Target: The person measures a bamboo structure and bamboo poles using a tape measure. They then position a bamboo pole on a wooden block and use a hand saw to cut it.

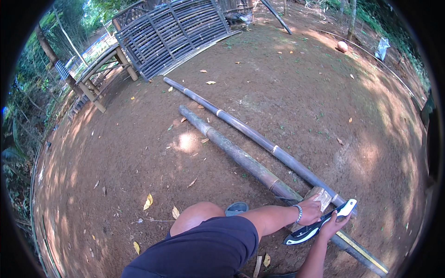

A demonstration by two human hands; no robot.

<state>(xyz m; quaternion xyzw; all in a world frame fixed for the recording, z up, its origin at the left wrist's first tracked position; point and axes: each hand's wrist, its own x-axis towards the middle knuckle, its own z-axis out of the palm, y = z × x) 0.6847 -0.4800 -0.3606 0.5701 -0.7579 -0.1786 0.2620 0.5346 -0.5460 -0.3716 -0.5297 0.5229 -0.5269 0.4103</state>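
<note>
A curved handsaw (302,235), black with a white edge and a white-and-black handle, is gripped by my right hand (333,226) near its handle end. It lies slantwise over a thick bamboo pole (241,157). My left hand (308,211), with a chain bracelet at the wrist, rests over the same pole beside the saw. Its fingers are curled, and what they close on is hidden. Along the pole's near right end runs a yellow measuring tape (361,252). A wooden block (320,195) sits just beyond my left hand, touching the poles.
A thinner bamboo pole (255,135) lies roughly alongside on the dirt ground (139,153). Farther back stand a slatted bamboo panel (174,37) and a bamboo bench (104,65). A ball (342,47) and a pale bag (382,49) are at the far right. My sandal (236,208) is near the thick pole.
</note>
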